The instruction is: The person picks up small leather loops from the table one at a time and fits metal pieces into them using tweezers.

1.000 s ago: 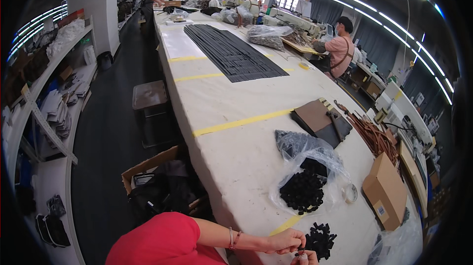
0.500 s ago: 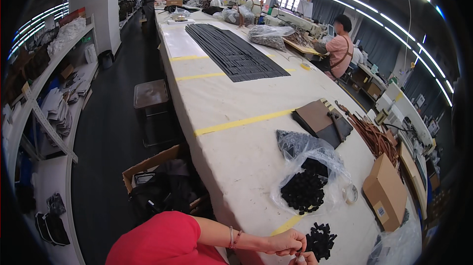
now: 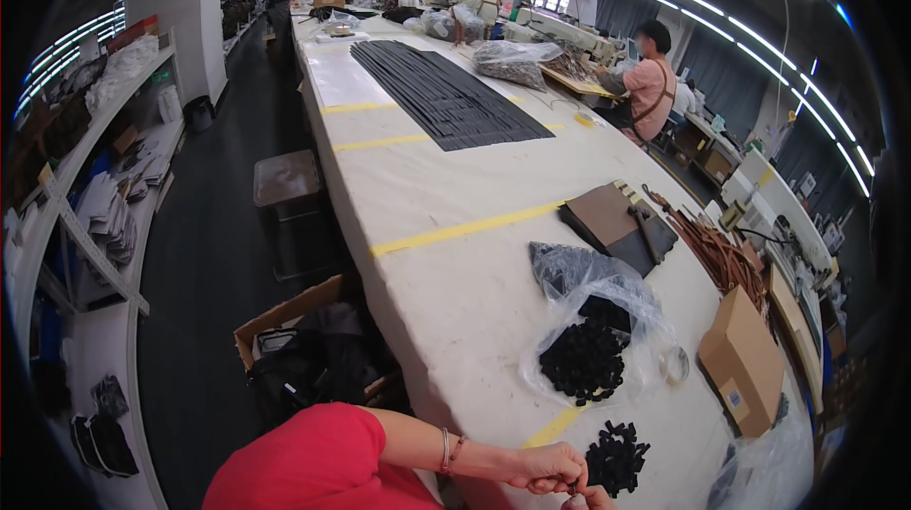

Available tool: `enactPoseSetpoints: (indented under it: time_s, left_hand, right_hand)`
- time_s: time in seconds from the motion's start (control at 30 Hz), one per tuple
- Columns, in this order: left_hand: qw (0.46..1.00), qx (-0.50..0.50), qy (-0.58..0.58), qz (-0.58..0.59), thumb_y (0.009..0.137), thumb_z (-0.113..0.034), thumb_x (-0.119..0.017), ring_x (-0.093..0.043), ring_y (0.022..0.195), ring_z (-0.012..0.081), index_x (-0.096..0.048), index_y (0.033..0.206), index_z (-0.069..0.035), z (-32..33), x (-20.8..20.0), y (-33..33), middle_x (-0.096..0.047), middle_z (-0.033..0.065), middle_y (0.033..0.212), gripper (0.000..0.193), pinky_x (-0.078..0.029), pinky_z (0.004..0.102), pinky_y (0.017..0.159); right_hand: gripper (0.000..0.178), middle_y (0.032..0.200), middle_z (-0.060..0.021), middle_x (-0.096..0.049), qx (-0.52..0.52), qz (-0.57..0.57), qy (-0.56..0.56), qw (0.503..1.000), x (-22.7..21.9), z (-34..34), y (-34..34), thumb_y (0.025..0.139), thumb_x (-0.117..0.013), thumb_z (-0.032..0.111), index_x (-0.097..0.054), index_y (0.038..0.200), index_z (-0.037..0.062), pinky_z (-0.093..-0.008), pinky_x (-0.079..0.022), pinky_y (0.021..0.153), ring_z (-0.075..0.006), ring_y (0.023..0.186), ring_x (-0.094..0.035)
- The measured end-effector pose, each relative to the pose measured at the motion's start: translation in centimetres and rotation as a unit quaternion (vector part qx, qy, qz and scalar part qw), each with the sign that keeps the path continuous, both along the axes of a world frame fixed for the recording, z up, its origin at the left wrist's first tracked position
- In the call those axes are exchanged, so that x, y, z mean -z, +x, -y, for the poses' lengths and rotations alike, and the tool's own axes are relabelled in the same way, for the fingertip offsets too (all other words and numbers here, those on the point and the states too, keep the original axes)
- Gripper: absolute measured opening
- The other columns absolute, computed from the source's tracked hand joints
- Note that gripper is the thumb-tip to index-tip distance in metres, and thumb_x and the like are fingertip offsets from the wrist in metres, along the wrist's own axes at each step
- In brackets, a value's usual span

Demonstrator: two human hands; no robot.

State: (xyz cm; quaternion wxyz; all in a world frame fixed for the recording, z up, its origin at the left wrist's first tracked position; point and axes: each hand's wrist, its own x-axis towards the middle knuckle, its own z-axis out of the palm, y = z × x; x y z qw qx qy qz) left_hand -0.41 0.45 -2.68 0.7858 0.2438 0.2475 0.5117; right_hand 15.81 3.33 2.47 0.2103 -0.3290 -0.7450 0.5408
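At the near edge of the table my left hand (image 3: 550, 465) is closed, its fingertips pinched on a tiny dark piece (image 3: 571, 488). My right hand (image 3: 592, 500) shows only partly at the bottom of the picture. Its fingers are closed against the same spot, meeting those of my left. The piece is mostly covered by the fingers, and its kind cannot be made out. Right beside both hands lies a small loose pile of short black pieces (image 3: 615, 458). Farther up, a clear plastic bag (image 3: 650, 325) lies open with many similar black pieces (image 3: 581, 358) spilling from its mouth.
Right of the bag are a tape roll (image 3: 675, 365) and a cardboard box (image 3: 740, 358). Beyond lie a brown-and-black flat piece (image 3: 607, 221), brown straps (image 3: 716, 249) and long black strips (image 3: 446, 97). An open carton (image 3: 285, 315) stands left of the table (image 3: 455, 292). A co-worker (image 3: 650, 92) sits across.
The view has shifted slightly, so the scene sits a little higher and to the left. Both hands stay together beside the small pile, with only slight finger movement.
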Motion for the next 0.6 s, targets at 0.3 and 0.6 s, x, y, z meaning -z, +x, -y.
enactPoseSetpoints:
  time_s: [0.3, 0.6]
  left_hand:
    - [0.995, 0.046, -0.086, -0.011, 0.071, -0.001, -0.043, -0.034, 0.029, 0.0034, -0.057, 0.079, 0.0, -0.1, -1.6, -1.5, -0.051, 0.0047, 0.055, 0.016, -0.024, 0.0157, 0.028]
    - [0.939, -0.143, 0.078, -0.302, 0.075, 0.003, -0.042, -0.044, 0.038, 0.0063, -0.057, 0.083, 0.002, -0.9, -1.6, 1.0, -0.053, 0.0049, 0.058, 0.017, -0.033, 0.0198, 0.033]
  right_hand:
    - [0.01, 0.052, 0.0, -0.048, 0.031, -0.012, -0.175, 0.984, -0.2, -0.7, -0.9, 0.078, -0.053, 0.008, -0.052, 0.072, -0.0007, -0.0177, -0.032, 0.044, -0.0029, 0.048, -0.041]
    - [0.008, 0.047, -0.0064, -0.044, 0.133, 0.041, 0.023, 0.99, 2.1, -0.8, -0.1, 0.077, -0.053, 0.008, -0.053, 0.076, 0.0, -0.0249, -0.032, 0.039, -0.009, 0.04, -0.041]
